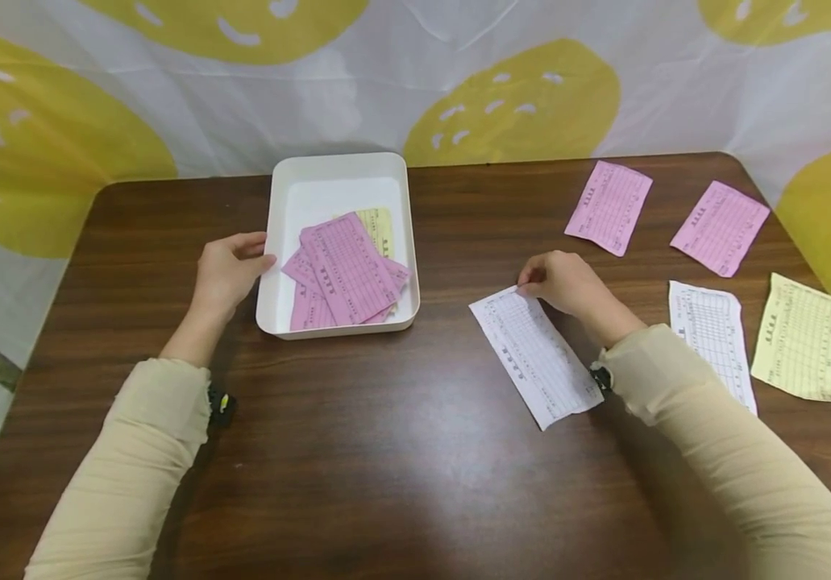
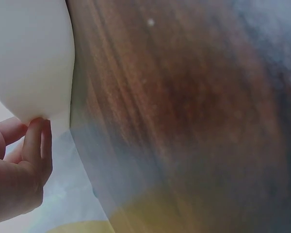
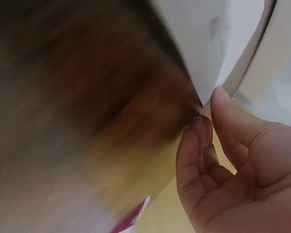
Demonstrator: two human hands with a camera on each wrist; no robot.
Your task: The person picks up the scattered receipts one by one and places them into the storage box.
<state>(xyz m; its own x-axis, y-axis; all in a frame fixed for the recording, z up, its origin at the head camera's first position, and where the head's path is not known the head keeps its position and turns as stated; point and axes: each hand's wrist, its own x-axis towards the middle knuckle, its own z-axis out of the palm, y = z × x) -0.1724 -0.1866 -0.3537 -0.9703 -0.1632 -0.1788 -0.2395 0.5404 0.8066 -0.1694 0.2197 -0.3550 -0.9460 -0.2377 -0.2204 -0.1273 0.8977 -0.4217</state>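
A shallow white tray (image 1: 338, 330) stands toward the back of the table, with pink slips (image 1: 350, 270) piled over a yellow slip (image 1: 379, 225) inside. My left hand (image 1: 226, 270) pinches the tray's left rim between thumb and fingers; in the left wrist view, the fingertips touch the tray's outer wall (image 2: 34, 58). Right of the tray, my right hand (image 1: 563, 282) pinches the top corner of a white printed slip (image 1: 531, 346), which slants down toward the table. In the right wrist view, thumb and fingertips meet at the corner of this white slip (image 3: 199, 43).
At the table's right side lie two pink slips (image 1: 609, 208), (image 1: 720, 228) at the back, another white slip (image 1: 712, 338) partly behind the right sleeve, and a yellow slip (image 1: 798, 338) near the edge. A curtain with yellow shapes (image 1: 517, 105) hangs behind the brown table (image 1: 357, 451).
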